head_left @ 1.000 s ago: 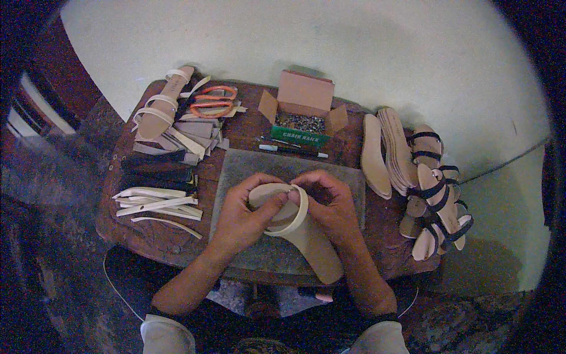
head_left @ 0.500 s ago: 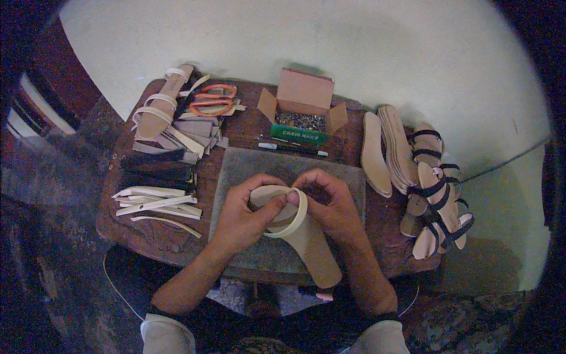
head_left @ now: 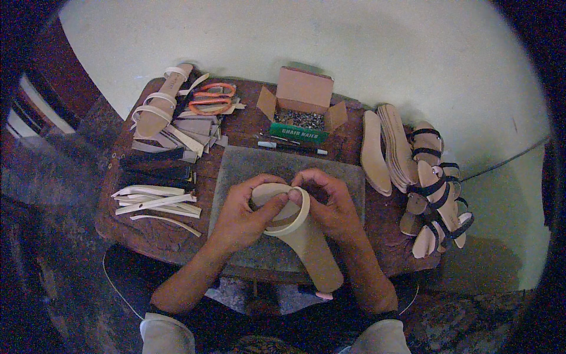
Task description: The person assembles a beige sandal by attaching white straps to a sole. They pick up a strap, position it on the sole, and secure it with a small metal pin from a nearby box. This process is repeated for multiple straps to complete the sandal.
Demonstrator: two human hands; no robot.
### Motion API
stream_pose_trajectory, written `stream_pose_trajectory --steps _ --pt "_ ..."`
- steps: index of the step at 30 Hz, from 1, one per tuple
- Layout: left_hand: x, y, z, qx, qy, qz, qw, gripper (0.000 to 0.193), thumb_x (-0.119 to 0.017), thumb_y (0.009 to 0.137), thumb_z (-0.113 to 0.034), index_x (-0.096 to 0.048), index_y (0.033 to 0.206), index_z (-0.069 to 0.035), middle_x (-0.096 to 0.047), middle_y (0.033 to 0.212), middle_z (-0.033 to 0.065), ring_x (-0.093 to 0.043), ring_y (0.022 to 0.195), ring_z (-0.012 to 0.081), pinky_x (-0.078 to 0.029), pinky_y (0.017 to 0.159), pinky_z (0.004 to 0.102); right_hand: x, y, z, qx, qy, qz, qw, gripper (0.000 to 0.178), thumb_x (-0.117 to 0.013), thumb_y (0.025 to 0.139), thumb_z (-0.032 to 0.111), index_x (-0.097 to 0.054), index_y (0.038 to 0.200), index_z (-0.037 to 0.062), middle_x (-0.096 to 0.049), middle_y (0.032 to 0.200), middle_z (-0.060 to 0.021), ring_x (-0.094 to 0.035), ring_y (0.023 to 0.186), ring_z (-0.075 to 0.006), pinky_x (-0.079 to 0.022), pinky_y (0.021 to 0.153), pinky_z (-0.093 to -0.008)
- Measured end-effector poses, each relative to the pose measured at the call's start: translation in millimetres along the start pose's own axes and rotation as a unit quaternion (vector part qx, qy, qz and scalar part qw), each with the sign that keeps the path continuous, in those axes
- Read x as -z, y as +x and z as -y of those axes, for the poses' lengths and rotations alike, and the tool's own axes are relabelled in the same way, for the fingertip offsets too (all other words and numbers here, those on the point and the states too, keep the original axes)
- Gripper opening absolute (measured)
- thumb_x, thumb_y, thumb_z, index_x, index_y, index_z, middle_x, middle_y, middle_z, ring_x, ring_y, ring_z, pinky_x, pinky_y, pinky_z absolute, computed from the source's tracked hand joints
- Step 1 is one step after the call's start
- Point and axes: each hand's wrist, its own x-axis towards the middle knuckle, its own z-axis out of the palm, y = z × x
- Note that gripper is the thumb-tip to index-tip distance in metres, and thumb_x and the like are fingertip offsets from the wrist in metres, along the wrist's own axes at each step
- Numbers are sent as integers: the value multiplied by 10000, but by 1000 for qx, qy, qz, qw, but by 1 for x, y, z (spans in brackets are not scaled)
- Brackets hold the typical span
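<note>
Between my hands is a beige sandal sole (head_left: 315, 253), its heel end pointing toward me and to the right. A cream strap (head_left: 302, 219) loops over its wide front end. My left hand (head_left: 250, 206) grips the front end from the left, its thumb inside the strap loop. My right hand (head_left: 324, 197) pinches the strap at the sole's far right edge. What the right fingertips do under the edge is hidden. Beneath the hands lies a dark grey square slab (head_left: 236, 171) on the brown wooden table (head_left: 206, 242).
Cream straps (head_left: 156, 200), dark straps (head_left: 156, 168), a finished cream sandal (head_left: 159, 115) and orange-handled scissors (head_left: 213, 99) lie left. Behind the slab are an open box of nails (head_left: 299, 131) and a marker (head_left: 292, 147). Stacked soles (head_left: 396, 147) and black-strapped sandals (head_left: 435, 189) fill the right.
The hands hold the same grip. The sole's heel end has shifted very slightly down and to the right.
</note>
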Motion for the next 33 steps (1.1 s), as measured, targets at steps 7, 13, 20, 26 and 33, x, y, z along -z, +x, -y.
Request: stream_pose_trajectory --steps 7,13,20,26,33 --pt "-1 0 5 -18 15 -13 1000 215 -630 849 -160 -593 1005 -16 -637 873 53 -601 792 109 -502 669 260 2 0 -2 8 -19 -2 1000 184 -666 812 142 -589 940 35 -602 863 -18 -558 804 -100 -457 731 -251" --pt "1 2 1 8 2 -27 1000 187 -635 838 -148 -600 981 -32 -636 884 51 -601 810 112 -496 698 262 2 2 1 -35 -8 -15 999 204 -688 795 117 -603 964 39 -616 888 -21 -576 855 -106 -464 783 -258" --pt "0 4 2 20 -16 -42 999 195 -617 837 -89 -576 1022 -44 -618 910 48 -593 824 114 -491 707 256 2 1 3 17 -51 -40 998 233 -710 752 70 -606 959 42 -597 928 -40 -564 888 -123 -457 795 -268" --pt "-1 4 10 -33 15 -4 999 203 -598 838 -36 -551 1036 -43 -601 970 61 -575 894 116 -489 705 254 4 4 -1 131 -109 -31 985 223 -725 704 44 -628 905 40 -592 893 -63 -568 870 -166 -447 781 -288" --pt "1 5 10 -20 62 -16 998 181 -617 838 -68 -573 1010 -34 -615 948 58 -574 902 114 -479 724 257 5 5 -1 118 -128 -19 985 213 -718 719 49 -653 922 41 -607 886 -69 -578 848 -163 -445 756 -274"
